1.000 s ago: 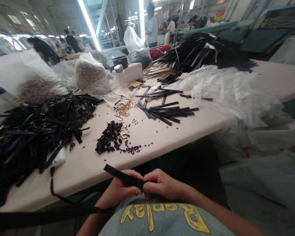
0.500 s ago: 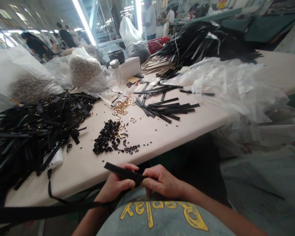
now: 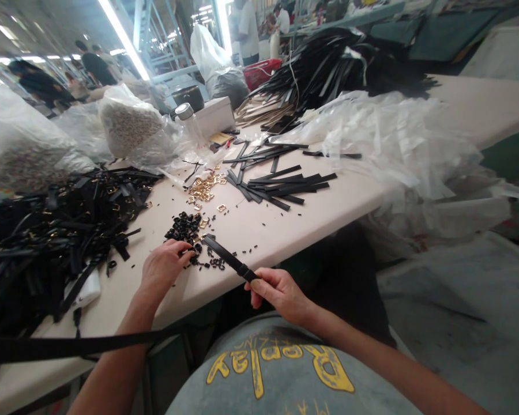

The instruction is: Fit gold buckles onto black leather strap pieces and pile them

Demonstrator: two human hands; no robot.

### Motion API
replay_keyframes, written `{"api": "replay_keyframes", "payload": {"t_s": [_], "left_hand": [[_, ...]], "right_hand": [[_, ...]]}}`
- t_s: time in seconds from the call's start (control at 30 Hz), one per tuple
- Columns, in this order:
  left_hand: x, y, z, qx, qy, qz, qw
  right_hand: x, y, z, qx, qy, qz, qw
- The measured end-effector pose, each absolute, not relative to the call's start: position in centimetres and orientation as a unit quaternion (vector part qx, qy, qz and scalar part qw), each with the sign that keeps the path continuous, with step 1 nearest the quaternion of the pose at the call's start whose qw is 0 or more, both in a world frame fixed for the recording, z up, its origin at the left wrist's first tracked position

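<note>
My right hand (image 3: 281, 293) pinches the near end of a short black strap (image 3: 225, 255), just off the table's front edge. A small black loop (image 3: 243, 270) sits round the strap close to my fingers. The strap's far end points up and left over the scattered bits, near a gold buckle. My left hand (image 3: 166, 264) is at the near side of a pile of small black loops (image 3: 184, 226). Its thumb and fingers are apart, and I see nothing held between them. Gold buckles (image 3: 203, 189) lie just behind the loops.
Cut black strips (image 3: 285, 187) lie across the table (image 3: 320, 213). A heap of straps with buckles (image 3: 69, 219) covers the left side. Bags of small parts (image 3: 130, 121), a jar (image 3: 185, 115) and a strip bundle (image 3: 328, 69) stand behind. Plastic sheeting (image 3: 398, 144) hangs over the right edge. People work far back.
My left hand has let go of the strap and moved left and forward to the loop pile. My right hand keeps the strap, now stretched out over the table edge. The view has shifted slightly.
</note>
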State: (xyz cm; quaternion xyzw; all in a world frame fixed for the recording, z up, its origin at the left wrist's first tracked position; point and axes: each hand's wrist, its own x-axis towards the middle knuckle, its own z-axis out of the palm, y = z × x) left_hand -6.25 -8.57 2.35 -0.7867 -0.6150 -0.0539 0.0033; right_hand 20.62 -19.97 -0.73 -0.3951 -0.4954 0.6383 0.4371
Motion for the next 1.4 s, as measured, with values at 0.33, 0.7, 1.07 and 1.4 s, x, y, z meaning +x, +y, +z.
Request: {"api": "replay_keyframes", "payload": {"t_s": [0.33, 0.7, 1.07, 1.4], "left_hand": [[-4.4, -10.3, 2.5, -0.774, -0.57, -0.24, -0.137], [2.6, -17.8, 1.9, -0.616, -0.509, -0.359, -0.482], [2.9, -19.0, 2.3, -0.663, -0.487, -0.41, -0.393], [3.2, -18.7, 2.2, -0.584, -0.5, -0.428, -0.475]], "right_hand": [[20.9, -20.1, -0.6, -0.414, -0.482, 0.615, 0.467], [21.1, -20.6, -0.6, -0.488, -0.619, 0.462, 0.405], [20.9, -20.6, -0.2, -0.507, -0.659, 0.398, 0.388], [20.9, -20.8, 0.2, -0.496, -0.695, 0.377, 0.36]]}}
